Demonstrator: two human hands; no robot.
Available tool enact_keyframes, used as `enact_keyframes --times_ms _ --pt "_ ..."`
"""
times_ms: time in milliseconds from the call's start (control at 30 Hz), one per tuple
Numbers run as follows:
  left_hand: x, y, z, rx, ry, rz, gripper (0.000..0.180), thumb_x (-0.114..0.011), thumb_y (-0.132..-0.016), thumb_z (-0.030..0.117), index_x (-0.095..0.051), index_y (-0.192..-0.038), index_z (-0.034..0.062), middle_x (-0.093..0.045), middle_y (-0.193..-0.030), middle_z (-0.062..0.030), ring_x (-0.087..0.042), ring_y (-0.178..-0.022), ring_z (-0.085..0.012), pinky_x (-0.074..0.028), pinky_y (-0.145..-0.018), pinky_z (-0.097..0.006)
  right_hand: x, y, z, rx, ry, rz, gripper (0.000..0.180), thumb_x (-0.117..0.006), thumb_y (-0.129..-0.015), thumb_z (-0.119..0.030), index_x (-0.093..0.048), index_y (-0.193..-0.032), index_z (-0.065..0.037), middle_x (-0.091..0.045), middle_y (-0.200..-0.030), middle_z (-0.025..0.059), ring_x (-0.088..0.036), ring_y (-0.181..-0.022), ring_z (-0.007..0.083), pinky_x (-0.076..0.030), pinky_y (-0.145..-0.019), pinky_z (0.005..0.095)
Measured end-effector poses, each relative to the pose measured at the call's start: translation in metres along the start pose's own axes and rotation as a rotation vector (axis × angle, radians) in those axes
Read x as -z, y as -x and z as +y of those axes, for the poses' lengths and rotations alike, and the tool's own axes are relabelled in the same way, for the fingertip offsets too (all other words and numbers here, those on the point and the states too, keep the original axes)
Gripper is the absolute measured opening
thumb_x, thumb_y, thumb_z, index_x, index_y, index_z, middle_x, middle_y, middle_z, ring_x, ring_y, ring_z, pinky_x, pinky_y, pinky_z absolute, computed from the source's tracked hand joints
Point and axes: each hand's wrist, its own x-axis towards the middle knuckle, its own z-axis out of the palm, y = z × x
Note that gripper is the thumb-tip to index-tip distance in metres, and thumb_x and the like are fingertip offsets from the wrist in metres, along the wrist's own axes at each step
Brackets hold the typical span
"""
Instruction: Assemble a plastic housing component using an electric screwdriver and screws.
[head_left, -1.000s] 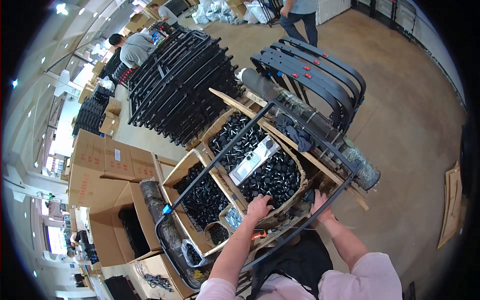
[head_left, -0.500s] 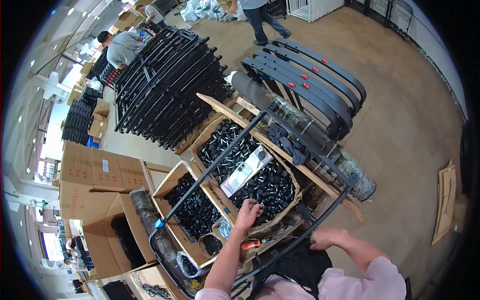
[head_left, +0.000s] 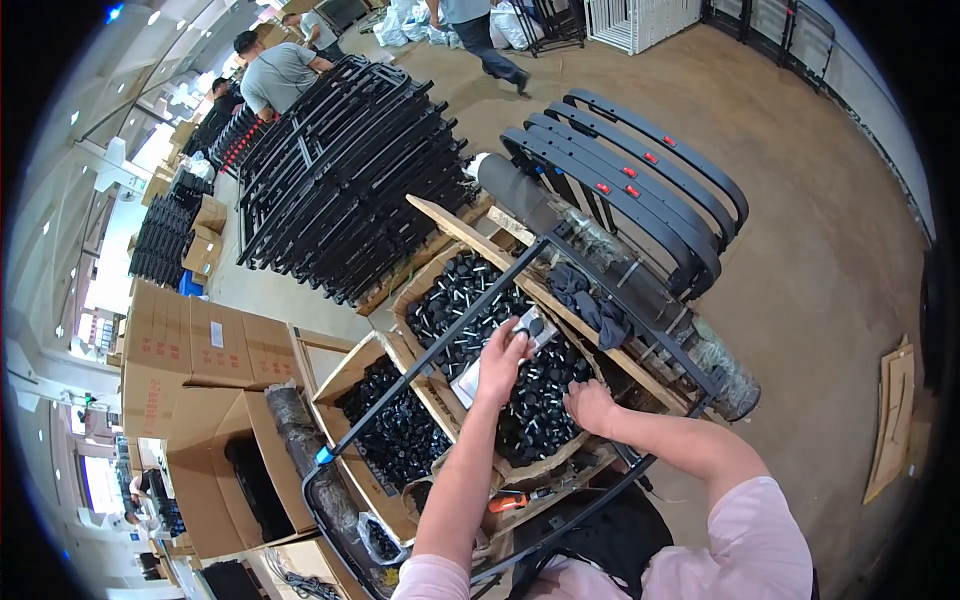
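left hand (head_left: 501,360) is over, right hand (head_left: 592,406) at, black-headed bolts (head_left: 540,402) boxed loose probably for quick reach; fingers curl, grip unclear.

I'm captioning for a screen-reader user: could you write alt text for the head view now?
A person's left hand is over a pale flat object and the right hand is at black-headed bolts heaped in a cardboard box. A black metal frame spans the box; stacked black frames and other people are beyond.

Knobs (head_left: 537,405), black with silvery stems; frame tube (head_left: 440,347), black; clip (head_left: 324,456), blue; handle (head_left: 508,502), orange; carton (head_left: 155,340), brown, red-printed; sleeve (head_left: 765,530), plain pink.
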Motion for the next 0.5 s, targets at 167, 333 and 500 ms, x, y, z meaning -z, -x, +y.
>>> enact_keyframes --times_ms 167,333,500 --pt "-0.013 -0.071 0.041 -0.235 -0.316 0.067 0.036 -0.066 -0.103 0.018 -0.066 -0.134 0.0005 -0.074 -0.116 -0.0101 -0.069 -0.102 -0.0167 -0.054 -0.092 -0.032 0.006 0.004 0.007 -0.101 -0.333 0.024 0.017 -0.060 -0.093 -0.012 -0.073 -0.103 -0.008 -0.072 -0.100 0.0139 -0.073 -0.096 0.0322 -0.055 -0.085 0.0473" --pt "-0.024 -0.141 0.063 -0.340 -0.487 0.120 0.037 -0.064 -0.104 0.022 -0.064 -0.135 0.0012 -0.073 -0.123 -0.0142 -0.069 -0.113 -0.0210 -0.051 -0.101 -0.034 0.047 0.040 0.002 -0.188 -1.228 0.086 0.027 -0.056 -0.099 -0.013 -0.072 -0.120 -0.008 -0.076 -0.101 0.0164 -0.075 -0.099 0.0233 -0.057 -0.082 0.0427" --pt "-0.034 -0.184 0.051 -0.394 -0.489 0.035 0.036 -0.063 -0.105 0.020 -0.063 -0.135 0.0001 -0.073 -0.122 -0.0136 -0.069 -0.112 -0.0203 -0.052 -0.101 -0.033 0.084 0.103 0.009 -0.400 -1.730 -0.096 0.028 -0.064 -0.098 -0.022 -0.073 -0.121 -0.009 -0.070 -0.090 0.0051 -0.063 -0.076 0.0136 -0.053 -0.072 0.0312"
